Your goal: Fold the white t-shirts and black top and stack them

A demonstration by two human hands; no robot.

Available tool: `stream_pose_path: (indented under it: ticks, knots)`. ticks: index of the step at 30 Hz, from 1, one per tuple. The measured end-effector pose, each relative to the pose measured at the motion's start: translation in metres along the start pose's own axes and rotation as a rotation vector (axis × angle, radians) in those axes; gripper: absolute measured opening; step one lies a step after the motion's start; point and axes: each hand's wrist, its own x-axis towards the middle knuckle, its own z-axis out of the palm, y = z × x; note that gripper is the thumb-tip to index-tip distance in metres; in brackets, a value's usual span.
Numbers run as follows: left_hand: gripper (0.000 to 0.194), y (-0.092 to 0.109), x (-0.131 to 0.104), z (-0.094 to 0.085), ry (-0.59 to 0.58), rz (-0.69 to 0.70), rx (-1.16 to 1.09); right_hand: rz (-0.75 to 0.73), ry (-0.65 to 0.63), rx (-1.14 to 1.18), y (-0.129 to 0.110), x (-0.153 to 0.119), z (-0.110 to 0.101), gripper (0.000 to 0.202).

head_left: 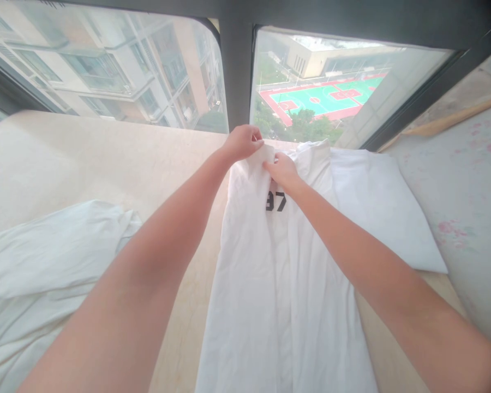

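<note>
A long white garment [249,262] with a black "97" printed near its top lies lengthwise on the pale stone ledge [184,164]. My left hand [244,143] pinches the upper left edge of the cloth, close to the window frame. Just to its right and a little lower, my right hand [283,170] is closed on the same cloth above the number. The garment's left part is folded inward and partly covers the print. Its right sleeve part [376,202] spreads out flat beyond my right forearm.
Another pale, rumpled cloth [53,245] lies at the left, partly behind my left forearm. A dark window frame [236,71] borders the ledge at the back. Along the right side stands a light surface with pink flowers [454,226].
</note>
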Motion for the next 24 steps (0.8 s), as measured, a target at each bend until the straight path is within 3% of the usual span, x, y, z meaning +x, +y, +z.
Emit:
stream_pose_path:
  ticks: [2,4,9,12,14,18,21,24]
  knots:
    - [0.009,-0.003,-0.002,0.009,0.008,-0.023,0.022,-0.069,0.086,-0.313,0.001,0.007,-0.007,0.027]
    - [0.014,-0.002,-0.009,0.016,0.045,-0.035,0.077,-0.113,0.085,-0.509,0.003,0.011,-0.010,0.028]
    - [0.032,0.011,-0.052,0.034,0.216,0.015,0.249,-0.159,0.059,-0.504,0.004,0.015,-0.007,0.028]
    - [0.032,0.014,-0.080,0.045,0.088,0.082,0.308,-0.224,0.082,-0.440,0.000,0.016,-0.015,0.029]
    - [0.035,0.014,-0.090,0.051,0.016,0.107,0.335,-0.284,0.147,-0.436,-0.004,0.017,-0.031,0.030]
    - [0.032,0.026,-0.086,0.055,0.027,0.070,0.306,-0.348,0.269,-0.557,-0.004,0.022,-0.080,0.036]
    - [0.028,0.051,-0.070,0.057,0.027,0.027,0.147,-0.332,0.144,-0.732,0.001,0.030,-0.105,0.035]
    - [0.028,0.077,-0.054,0.065,-0.069,-0.112,-0.105,-0.231,-0.017,-0.905,0.002,0.038,-0.113,0.034]
